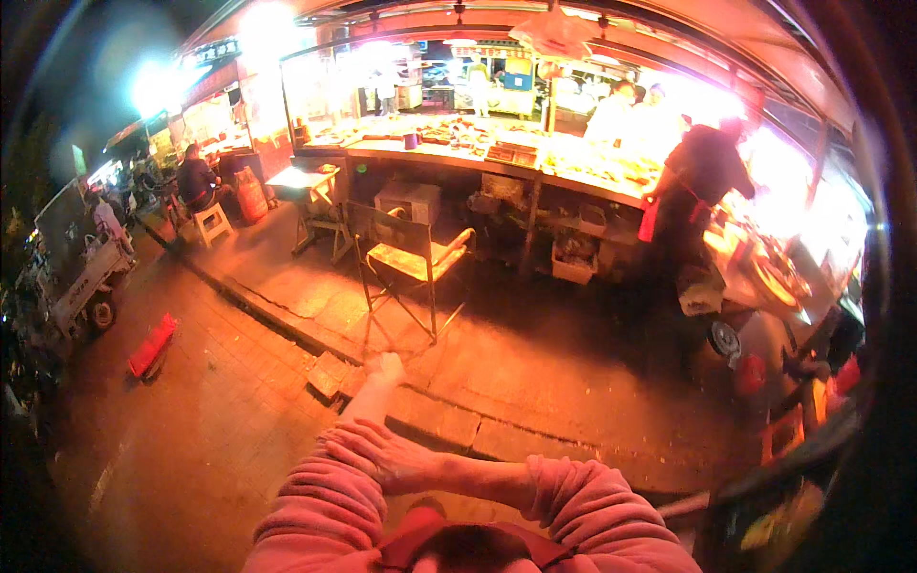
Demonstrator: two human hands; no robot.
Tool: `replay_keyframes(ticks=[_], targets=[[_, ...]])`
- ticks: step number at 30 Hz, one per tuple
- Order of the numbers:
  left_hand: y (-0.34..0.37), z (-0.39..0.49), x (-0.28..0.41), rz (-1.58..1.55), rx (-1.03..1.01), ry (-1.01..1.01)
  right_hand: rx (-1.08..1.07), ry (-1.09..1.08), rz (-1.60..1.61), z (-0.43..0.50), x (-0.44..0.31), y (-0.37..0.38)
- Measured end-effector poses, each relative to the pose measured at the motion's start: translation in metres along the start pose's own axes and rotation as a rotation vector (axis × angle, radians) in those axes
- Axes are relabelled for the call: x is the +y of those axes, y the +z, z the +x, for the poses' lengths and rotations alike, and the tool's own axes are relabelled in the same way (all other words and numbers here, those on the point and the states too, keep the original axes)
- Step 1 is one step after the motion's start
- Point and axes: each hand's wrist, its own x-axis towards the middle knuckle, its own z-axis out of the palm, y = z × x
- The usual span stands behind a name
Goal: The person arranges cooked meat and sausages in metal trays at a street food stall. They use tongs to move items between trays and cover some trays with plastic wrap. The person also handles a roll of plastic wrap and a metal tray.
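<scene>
My left arm reaches forward over the step, and my left hand (387, 367) ends it in a rounded, curled shape with nothing visible in it. Across my body comes my right hand (383, 453), its fingers wrapped over the bunched cuff of the pink left sleeve (329, 487). The right sleeve (594, 494) is also pushed up, baring that forearm. Just beyond my left hand, on the raised pavement, stands a folding chair (405, 261) with a metal frame and armrests.
A stone step edge (437, 415) crosses before me. Behind the chair runs a brightly lit food stall counter (444, 152). A person in dark clothes (691, 179) stands at its right. Leftward are a plastic stool (213, 223), a gas cylinder (251, 197), a red object (152, 347) and a cart (89, 286).
</scene>
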Motion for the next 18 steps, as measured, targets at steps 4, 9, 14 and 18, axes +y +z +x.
replay_keyframes(ticks=[4,9,14,18], targets=[[-0.064,0.129,-0.018,0.417,0.522,0.271,0.114,-0.333,0.222,0.047,0.089,-0.03],[-0.153,0.256,0.084,0.327,0.379,0.776,-0.027,-0.195,0.357,0.063,0.256,-0.099],[-0.178,0.38,0.148,-0.182,0.358,0.882,-0.081,-0.309,0.182,0.048,0.431,-0.159],[-0.307,0.383,0.267,-0.636,0.254,1.5,-0.687,0.107,-0.157,-0.087,0.616,-0.194]])
